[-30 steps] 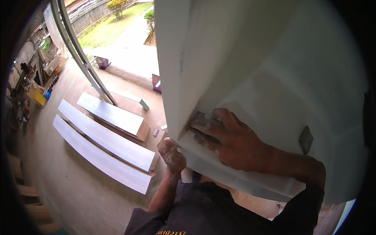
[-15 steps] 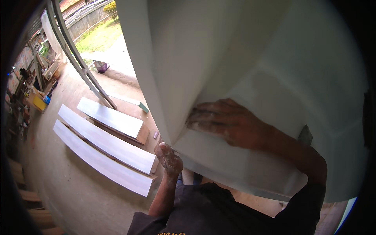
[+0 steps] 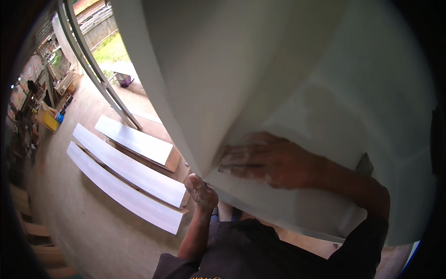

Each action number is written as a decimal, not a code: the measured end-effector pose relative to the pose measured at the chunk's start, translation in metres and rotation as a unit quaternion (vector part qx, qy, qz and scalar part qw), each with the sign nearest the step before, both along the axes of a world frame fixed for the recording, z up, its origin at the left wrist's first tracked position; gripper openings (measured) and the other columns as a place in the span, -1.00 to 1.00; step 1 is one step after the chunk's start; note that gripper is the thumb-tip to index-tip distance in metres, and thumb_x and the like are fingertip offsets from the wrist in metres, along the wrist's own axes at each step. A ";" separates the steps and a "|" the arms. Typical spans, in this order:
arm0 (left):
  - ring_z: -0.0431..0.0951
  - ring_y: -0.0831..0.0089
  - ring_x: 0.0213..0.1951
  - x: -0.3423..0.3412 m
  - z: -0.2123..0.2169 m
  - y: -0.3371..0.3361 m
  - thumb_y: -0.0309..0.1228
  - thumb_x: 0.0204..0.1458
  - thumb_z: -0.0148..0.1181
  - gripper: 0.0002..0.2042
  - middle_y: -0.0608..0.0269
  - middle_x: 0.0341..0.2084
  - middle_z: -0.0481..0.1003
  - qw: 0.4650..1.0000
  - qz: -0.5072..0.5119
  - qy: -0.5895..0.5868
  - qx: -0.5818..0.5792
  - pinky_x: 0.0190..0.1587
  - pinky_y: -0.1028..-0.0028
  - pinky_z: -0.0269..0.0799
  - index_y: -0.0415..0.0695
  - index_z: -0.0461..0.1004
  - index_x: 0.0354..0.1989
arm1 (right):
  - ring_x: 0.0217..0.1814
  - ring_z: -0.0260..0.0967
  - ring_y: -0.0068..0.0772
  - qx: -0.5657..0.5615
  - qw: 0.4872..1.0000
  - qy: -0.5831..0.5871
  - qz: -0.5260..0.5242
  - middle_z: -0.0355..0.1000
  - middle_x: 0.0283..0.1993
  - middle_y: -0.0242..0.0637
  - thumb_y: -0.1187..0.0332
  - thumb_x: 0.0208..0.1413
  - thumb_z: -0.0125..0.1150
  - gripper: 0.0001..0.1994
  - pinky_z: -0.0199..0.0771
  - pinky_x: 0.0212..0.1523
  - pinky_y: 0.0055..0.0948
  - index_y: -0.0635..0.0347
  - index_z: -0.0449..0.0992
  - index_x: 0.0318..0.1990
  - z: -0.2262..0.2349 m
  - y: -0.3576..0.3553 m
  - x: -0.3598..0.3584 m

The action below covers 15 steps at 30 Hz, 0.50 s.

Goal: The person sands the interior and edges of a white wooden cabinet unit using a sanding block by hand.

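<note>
A large white cabinet-like box (image 3: 195,60) with smooth inner faces fills the right half of the view. My right hand (image 3: 274,160) lies palm down on its inner face, beside the crease where two panels meet. Its fingers are close together and dusty with white powder. A thin dark edge shows at the fingertips, but whatever is under them is hidden. My left hand (image 3: 202,191) grips the box's lower left corner, the dusty thumb outside and the other fingers mostly out of sight.
Three long white-faced boards lie on the concrete floor to the left, the nearest board (image 3: 121,188) lowest. Metal posts (image 3: 100,76) stand beyond them. Clutter with a yellow box (image 3: 50,122) lines the far left. A dark grey patch (image 3: 365,163) shows beside my right forearm.
My right hand has slid down and slightly left along the crease. The view has shifted a little, and my left hand keeps its hold on the corner.
</note>
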<state>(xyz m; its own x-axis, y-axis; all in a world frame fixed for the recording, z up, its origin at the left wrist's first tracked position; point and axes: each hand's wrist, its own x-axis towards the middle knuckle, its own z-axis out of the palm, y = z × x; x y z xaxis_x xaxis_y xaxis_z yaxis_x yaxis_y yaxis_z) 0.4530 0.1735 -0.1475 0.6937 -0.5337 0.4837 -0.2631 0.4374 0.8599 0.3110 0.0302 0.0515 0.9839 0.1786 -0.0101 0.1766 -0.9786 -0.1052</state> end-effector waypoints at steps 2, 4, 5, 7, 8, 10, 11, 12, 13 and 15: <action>0.51 0.29 -0.10 0.001 0.011 0.001 0.04 0.43 -0.34 -0.35 -0.02 -0.14 0.54 0.999 0.022 0.000 0.025 -0.03 0.30 0.40 -0.39 0.49 -0.03 | 0.54 0.11 -0.43 -0.128 0.988 0.004 -0.086 0.31 0.42 -0.53 0.48 -0.01 0.32 -0.38 0.07 0.51 -0.06 -0.10 0.40 0.29 0.003 -0.026 -0.002; 0.51 0.30 -0.05 0.003 0.025 0.000 0.11 0.40 -0.31 -0.31 -0.01 -0.14 0.54 0.990 0.100 -0.086 0.056 -0.01 0.32 0.40 -0.39 0.50 -0.02 | 0.56 0.08 -0.39 -0.092 0.986 -0.025 -0.141 0.28 0.45 -0.53 0.53 -0.02 0.32 -0.32 0.03 0.52 -0.03 -0.11 0.36 0.33 -0.001 -0.046 -0.007; 0.51 0.32 -0.05 -0.006 0.033 0.002 0.09 0.35 -0.09 -0.38 0.03 -0.15 0.54 0.999 0.045 -0.001 -0.020 -0.02 0.34 0.40 -0.37 0.52 -0.05 | 0.56 0.08 -0.38 -0.064 0.989 -0.038 -0.124 0.28 0.46 -0.53 0.53 -0.02 0.33 -0.30 0.03 0.53 -0.03 -0.12 0.36 0.34 -0.009 -0.049 -0.013; 0.56 0.30 -0.11 -0.005 0.051 0.003 -0.02 0.30 0.09 -0.48 0.02 -0.20 0.57 0.998 0.044 -0.035 0.002 -0.03 0.33 0.45 -0.36 0.51 -0.01 | 0.53 0.13 -0.39 -0.079 0.994 -0.070 -0.042 0.31 0.43 -0.52 0.37 -0.01 0.39 -0.36 0.01 0.51 -0.12 -0.06 0.42 0.31 -0.028 -0.052 -0.022; 0.59 0.29 -0.14 -0.006 0.059 0.004 -0.07 0.27 0.18 -0.51 0.02 -0.23 0.59 0.998 0.042 -0.050 0.012 -0.03 0.32 0.47 -0.36 0.51 0.01 | 0.53 0.12 -0.39 -0.093 0.994 -0.040 -0.053 0.32 0.42 -0.52 0.42 0.01 0.37 -0.38 0.02 0.52 -0.10 -0.09 0.43 0.30 -0.029 -0.061 -0.023; 0.59 0.37 -0.22 -0.007 0.075 0.003 -0.38 0.16 0.35 -0.72 0.10 -0.29 0.60 0.998 0.041 -0.009 0.049 -0.09 0.37 0.47 -0.34 0.56 -0.08 | 0.54 0.11 -0.39 -0.052 0.994 -0.091 -0.012 0.35 0.41 -0.50 0.52 0.03 0.33 -0.40 0.04 0.53 -0.08 -0.15 0.46 0.28 -0.027 -0.076 -0.023; 0.59 0.38 -0.24 -0.005 0.082 0.004 -0.40 0.16 0.35 -0.75 0.12 -0.31 0.60 0.997 0.036 -0.010 0.069 -0.11 0.38 0.47 -0.33 0.57 -0.10 | 0.51 0.15 -0.42 -0.100 0.987 -0.108 -0.058 0.39 0.36 -0.49 0.41 0.09 0.32 -0.46 0.10 0.48 -0.13 -0.14 0.47 0.28 -0.023 -0.085 -0.021; 0.59 0.40 -0.26 -0.005 0.087 0.006 -0.43 0.16 0.35 -0.78 0.13 -0.33 0.60 0.995 0.041 -0.010 0.087 -0.13 0.39 0.47 -0.32 0.58 -0.13 | 0.48 0.18 -0.40 -0.110 0.986 -0.076 -0.098 0.39 0.36 -0.49 0.42 0.08 0.31 -0.46 0.12 0.46 -0.15 -0.14 0.48 0.27 -0.017 -0.092 -0.017; 0.58 0.45 -0.30 -0.004 0.091 0.005 -0.43 0.16 0.36 -0.83 0.18 -0.39 0.61 0.994 0.052 -0.002 0.092 -0.17 0.41 0.47 -0.31 0.61 -0.22 | 0.46 0.20 -0.38 -0.122 0.982 -0.067 -0.131 0.39 0.36 -0.50 0.44 0.07 0.30 -0.47 0.15 0.44 -0.18 -0.14 0.49 0.26 -0.013 -0.096 -0.015; 0.58 0.48 -0.31 -0.003 0.098 0.005 -0.43 0.14 0.38 -0.83 0.20 -0.41 0.62 0.992 0.031 0.044 0.115 -0.19 0.43 0.47 -0.31 0.62 -0.25 | 0.37 0.25 -0.32 -0.130 0.981 -0.064 -0.128 0.38 0.36 -0.53 0.45 0.06 0.27 -0.49 0.21 0.39 -0.23 -0.12 0.52 0.23 -0.010 -0.095 -0.011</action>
